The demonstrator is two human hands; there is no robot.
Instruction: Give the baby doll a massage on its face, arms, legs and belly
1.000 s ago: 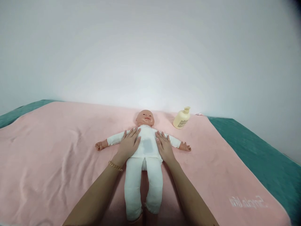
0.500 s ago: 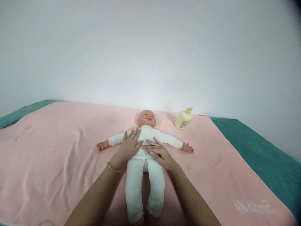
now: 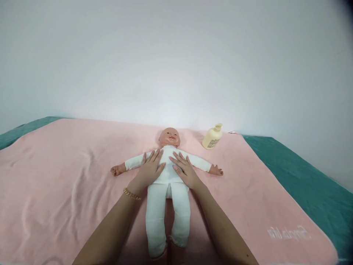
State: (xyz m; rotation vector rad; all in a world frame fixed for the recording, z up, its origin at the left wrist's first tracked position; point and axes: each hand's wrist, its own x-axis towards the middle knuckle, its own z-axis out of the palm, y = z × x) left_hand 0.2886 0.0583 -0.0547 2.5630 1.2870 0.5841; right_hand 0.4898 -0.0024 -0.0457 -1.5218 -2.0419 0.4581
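A baby doll [image 3: 168,175] in white cloth lies on its back, head away from me and arms stretched out to both sides. My left hand [image 3: 149,168] rests flat on the left side of its chest, fingers spread toward its shoulder. On the other side of the chest lies my right hand [image 3: 186,170], palm down with the fingers apart. Bare cloth shows between the two hands. A beaded bracelet [image 3: 131,194] circles my left wrist. The doll's feet run out of view at the bottom.
A pale yellow pump bottle [image 3: 212,137] stands beyond the doll's right-hand arm. Under everything lies a pink blanket [image 3: 68,165], wrinkled at the left, over a green cover [image 3: 298,173]. A white wall [image 3: 176,59] rises behind.
My right hand has moved up the doll's chest and turned from pointing left to pointing up toward the shoulder. My left hand stays in place. The view has shifted slightly.
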